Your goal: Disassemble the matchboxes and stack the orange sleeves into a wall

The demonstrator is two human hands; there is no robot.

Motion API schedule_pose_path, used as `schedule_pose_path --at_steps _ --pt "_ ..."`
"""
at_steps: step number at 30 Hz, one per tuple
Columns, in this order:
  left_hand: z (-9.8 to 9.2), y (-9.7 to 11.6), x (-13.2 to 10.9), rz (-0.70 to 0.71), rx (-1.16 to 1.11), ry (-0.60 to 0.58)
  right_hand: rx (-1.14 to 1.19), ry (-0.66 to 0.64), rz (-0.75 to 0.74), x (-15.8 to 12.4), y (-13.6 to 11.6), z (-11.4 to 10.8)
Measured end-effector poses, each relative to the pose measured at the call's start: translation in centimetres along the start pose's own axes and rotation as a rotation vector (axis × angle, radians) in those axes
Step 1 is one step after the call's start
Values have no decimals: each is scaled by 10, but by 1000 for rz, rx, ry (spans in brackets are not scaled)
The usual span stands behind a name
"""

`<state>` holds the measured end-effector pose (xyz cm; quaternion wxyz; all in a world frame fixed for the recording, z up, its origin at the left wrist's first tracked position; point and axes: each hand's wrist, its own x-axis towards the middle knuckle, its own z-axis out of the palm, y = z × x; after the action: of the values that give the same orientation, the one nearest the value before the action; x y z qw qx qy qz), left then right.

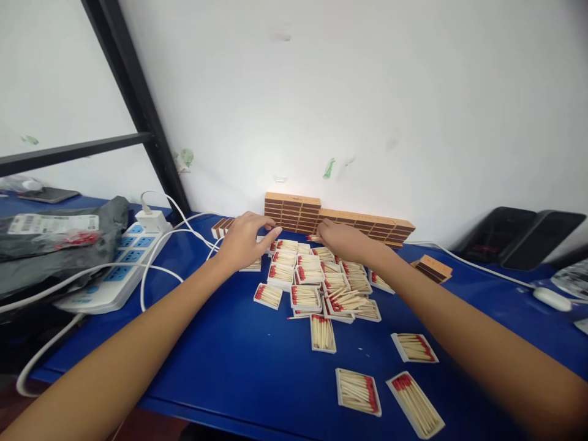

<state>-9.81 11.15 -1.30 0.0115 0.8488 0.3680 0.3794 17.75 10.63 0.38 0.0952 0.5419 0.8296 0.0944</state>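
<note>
1. Head view, left hand: your left hand (248,240) hovers at the far left edge of the heap of white cardboard trays packed with red-tipped wooden matches (307,271). Thumb and forefinger stand slightly apart, nothing visible between them.

2. Head view, right hand: your right hand (342,240) is curled, fingertips down, at the far side of the heap. A small bunch of red-tipped pale wooden matches (313,237) shows right at the fingertips, on their left. Whether you pinch it, or it lies in a tray, I cannot tell; the knuckles hide the contact.

3. Head view, working advice: keep fingertips light and low; a hard squeeze would likely bow a tray's thin walls. Handle trays level, since the loose pale matches (346,300) lying across the near trays would probably slide if knocked. Bring the left thumb in as a steadying stop.

4. Head view, clearance: just behind both hands stands the tall orange-and-brown cardboard matchbox stack (293,214), with the lower, longer orange-and-brown matchbox row (367,228) adjoining it on the right. Mind your right knuckles there; a bump could shift boxes.
</note>
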Motion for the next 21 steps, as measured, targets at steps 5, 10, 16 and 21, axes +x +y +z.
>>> schedule_pose_path --at_steps 5,10,16,21 --pt "0 -3 0 2 11 -8 -17 -17 -24 11 -3 -3" --pt "0 -3 0 -18 5 -32 -10 21 -19 10 -2 -3" --pt "-2 0 0 -6 -2 -40 31 54 -16 6 7 -1" --pt "-3 1 0 -7 6 -49 34 63 26 8 6 -3"
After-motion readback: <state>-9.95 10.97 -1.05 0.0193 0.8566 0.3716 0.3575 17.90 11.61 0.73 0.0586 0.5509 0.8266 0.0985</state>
